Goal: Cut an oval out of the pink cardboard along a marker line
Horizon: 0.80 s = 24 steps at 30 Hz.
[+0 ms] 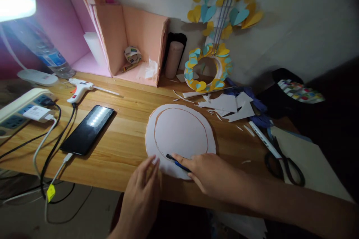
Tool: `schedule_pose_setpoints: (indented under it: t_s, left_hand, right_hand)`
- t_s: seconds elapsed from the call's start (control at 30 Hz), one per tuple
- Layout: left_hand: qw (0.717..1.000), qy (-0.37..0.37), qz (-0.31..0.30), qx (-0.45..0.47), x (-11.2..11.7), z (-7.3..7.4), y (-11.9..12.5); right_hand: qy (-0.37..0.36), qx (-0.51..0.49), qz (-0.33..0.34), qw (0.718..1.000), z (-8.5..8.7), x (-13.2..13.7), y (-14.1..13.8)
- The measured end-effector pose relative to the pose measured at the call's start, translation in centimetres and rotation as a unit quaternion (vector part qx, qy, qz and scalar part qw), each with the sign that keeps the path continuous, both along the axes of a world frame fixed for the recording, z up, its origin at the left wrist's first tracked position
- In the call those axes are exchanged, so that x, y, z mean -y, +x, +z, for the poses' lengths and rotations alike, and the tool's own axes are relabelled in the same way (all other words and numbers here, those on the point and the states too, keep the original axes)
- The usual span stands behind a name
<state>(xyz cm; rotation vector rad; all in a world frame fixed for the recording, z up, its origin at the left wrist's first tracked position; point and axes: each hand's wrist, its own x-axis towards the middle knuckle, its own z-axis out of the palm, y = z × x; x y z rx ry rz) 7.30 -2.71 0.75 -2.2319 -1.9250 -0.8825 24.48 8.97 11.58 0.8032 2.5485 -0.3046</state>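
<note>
A white paper disc point(179, 134) lies flat on the wooden desk point(123, 138), with a brown circle line drawn inside its edge. My right hand point(210, 175) is closed round a dark blue pen point(175, 161), whose tip rests on the disc's near edge at the drawn line. My left hand point(143, 190) lies with fingers stretched out, its fingertips pressing the near left rim of the disc.
Black scissors point(283, 162) and a white pen lie right of the disc, paper scraps point(227, 104) behind it. A phone point(88, 129) on a cable, a glue gun point(78, 89) and a power strip point(22, 108) sit left. A pink box point(140, 41) and paper-heart wreath point(207, 67) stand at the wall.
</note>
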Motion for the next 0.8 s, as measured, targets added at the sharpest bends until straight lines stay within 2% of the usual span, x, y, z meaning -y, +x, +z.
schedule_pose_setpoints:
  t_s: [0.1,0.2,0.33,0.5,0.63,0.8]
  left_hand:
    - [0.996,0.037,-0.086,0.002,1.9,0.0,1.1]
    - [0.989,0.049,-0.14,-0.018,2.2,-0.5,1.7]
    - [0.984,0.03,-0.165,-0.05,1.8,-1.3,1.6]
    - [0.98,0.03,-0.185,-0.068,1.5,-1.9,0.0]
    - [0.974,0.079,-0.2,-0.069,0.9,-2.5,-0.9]
    - [0.971,0.144,-0.188,-0.015,0.3,-3.2,-0.5]
  right_hand:
    - [-0.048,-0.028,-0.029,0.998,0.0,0.0,-0.3]
    - [-0.098,-0.062,-0.067,0.991,-0.1,-0.2,-0.9]
    - [-0.124,-0.077,-0.095,0.985,-0.4,-0.6,-1.8]
    - [-0.098,-0.071,-0.074,0.99,-0.3,-0.7,-3.1]
    - [-0.06,-0.033,-0.055,0.996,-0.4,-0.2,-3.5]
    - [-0.036,-0.033,-0.039,0.998,-1.7,0.9,-3.1]
